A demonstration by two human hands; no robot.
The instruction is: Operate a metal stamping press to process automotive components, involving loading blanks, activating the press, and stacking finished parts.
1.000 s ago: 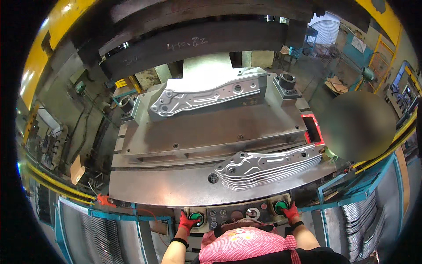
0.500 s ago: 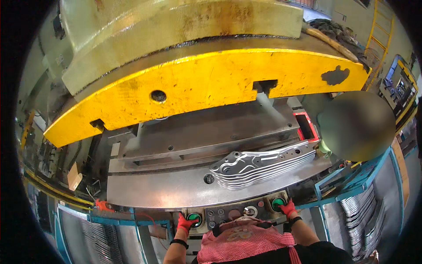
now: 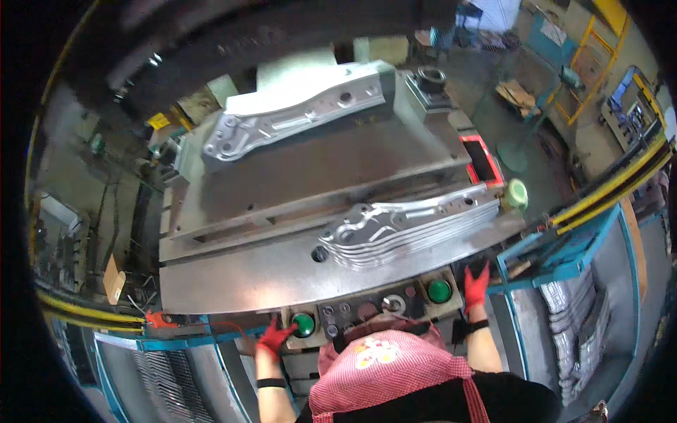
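Observation:
My left hand [image 3: 276, 338], in a red glove, is at the left green push button [image 3: 304, 325] of the control panel, its fingers apart and a fingertip at the button's edge. My right hand [image 3: 477, 287], also red-gloved, is off the panel, to the right of the right green button [image 3: 439, 290]. Its fingers are spread and hold nothing. Beyond the panel, a stack of stamped metal brackets [image 3: 416, 236] lies on the steel ledge [image 3: 233, 285]. Farther back, a single stamped metal bracket [image 3: 303, 120] sits on the press's lower die.
A red-rimmed box [image 3: 482, 161] and a pale green round object [image 3: 517, 192] stand at the bed's right end. Racks of metal parts [image 3: 575, 331] flank me at right and left [image 3: 166, 377]. Yellow guard rails [image 3: 613, 187] run along the sides.
The yellow press ram has gone up out of the way, uncovering the bracket on the die. My right hand has left its green button; my left has drawn back slightly. The view has shifted.

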